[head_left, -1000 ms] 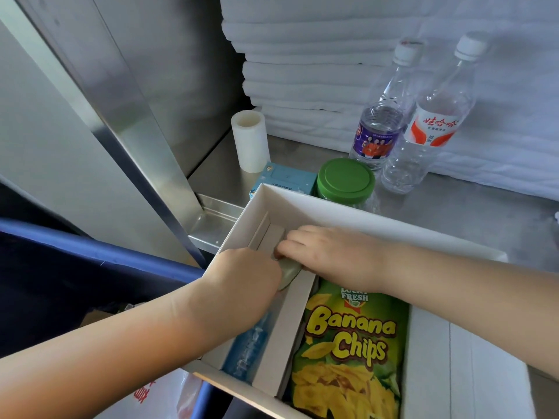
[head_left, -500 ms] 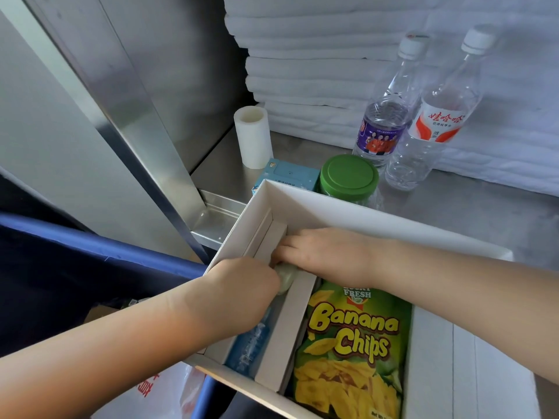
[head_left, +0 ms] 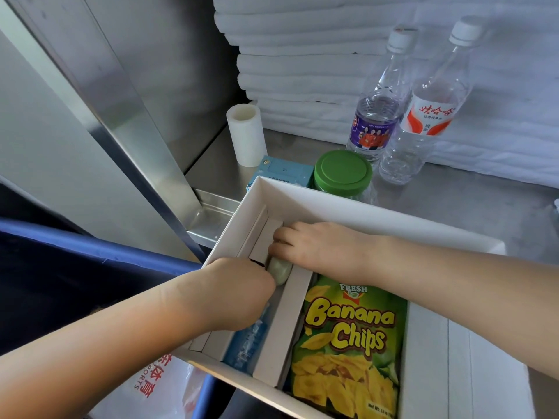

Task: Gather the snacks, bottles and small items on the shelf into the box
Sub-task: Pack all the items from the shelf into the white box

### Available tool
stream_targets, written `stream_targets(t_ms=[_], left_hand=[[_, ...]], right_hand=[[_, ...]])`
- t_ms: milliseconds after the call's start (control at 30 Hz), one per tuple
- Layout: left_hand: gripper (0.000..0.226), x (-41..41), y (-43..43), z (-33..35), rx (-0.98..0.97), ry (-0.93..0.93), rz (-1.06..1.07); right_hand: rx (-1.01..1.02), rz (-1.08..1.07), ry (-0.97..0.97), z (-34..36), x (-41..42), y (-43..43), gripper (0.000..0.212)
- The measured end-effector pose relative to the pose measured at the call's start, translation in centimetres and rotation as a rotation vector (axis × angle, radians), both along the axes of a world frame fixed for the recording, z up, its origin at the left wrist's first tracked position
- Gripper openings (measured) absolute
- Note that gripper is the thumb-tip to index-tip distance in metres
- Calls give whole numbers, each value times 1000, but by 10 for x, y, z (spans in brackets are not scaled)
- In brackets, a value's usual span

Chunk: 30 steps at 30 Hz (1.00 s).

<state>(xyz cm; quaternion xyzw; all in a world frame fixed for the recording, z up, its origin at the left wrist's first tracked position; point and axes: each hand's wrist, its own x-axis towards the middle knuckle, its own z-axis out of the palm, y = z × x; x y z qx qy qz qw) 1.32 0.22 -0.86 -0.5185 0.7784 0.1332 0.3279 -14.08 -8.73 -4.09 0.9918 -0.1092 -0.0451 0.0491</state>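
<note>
A white divided box (head_left: 338, 208) sits at the shelf's front edge. Its middle compartment holds a green Banana Chips bag (head_left: 348, 343). In the narrow left compartment lie a blue wrapped item (head_left: 246, 343) and a pale green oval item (head_left: 279, 269). My left hand (head_left: 233, 293) and my right hand (head_left: 314, 249) both reach into that left compartment, fingers curled down around the pale green item; the fingertips are hidden. Behind the box stand a green-lidded jar (head_left: 343, 172), a teal small box (head_left: 284, 172), a white cylinder (head_left: 246, 134) and two water bottles (head_left: 375, 116) (head_left: 423, 122).
Folded white towels (head_left: 302, 55) are stacked at the back of the steel shelf (head_left: 453, 207). A steel upright (head_left: 121, 116) rises on the left. Below left are a blue-edged dark bag (head_left: 75, 267) and a white plastic bag (head_left: 151, 385).
Both hands stay in the left compartment and shift the pale green item only slightly. The view has drifted a little downward.
</note>
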Motion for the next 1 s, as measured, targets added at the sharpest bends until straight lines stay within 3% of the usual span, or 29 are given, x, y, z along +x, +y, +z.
stream_targets(t_ms=[200, 533, 867, 1000], left_hand=[[24, 2, -3, -4, -15, 114, 54], [17, 3, 2, -2, -57, 96, 33], [38, 6, 13, -7, -193, 250, -20], [36, 6, 11, -7, -247, 291, -19]], right_hand=[[-34, -10, -23, -6, 1, -3, 35], [-74, -76, -16, -2, 0, 1, 39], [-16, -36, -25, 1, 2, -1, 36], [0, -34, -25, 0, 1, -1, 35]])
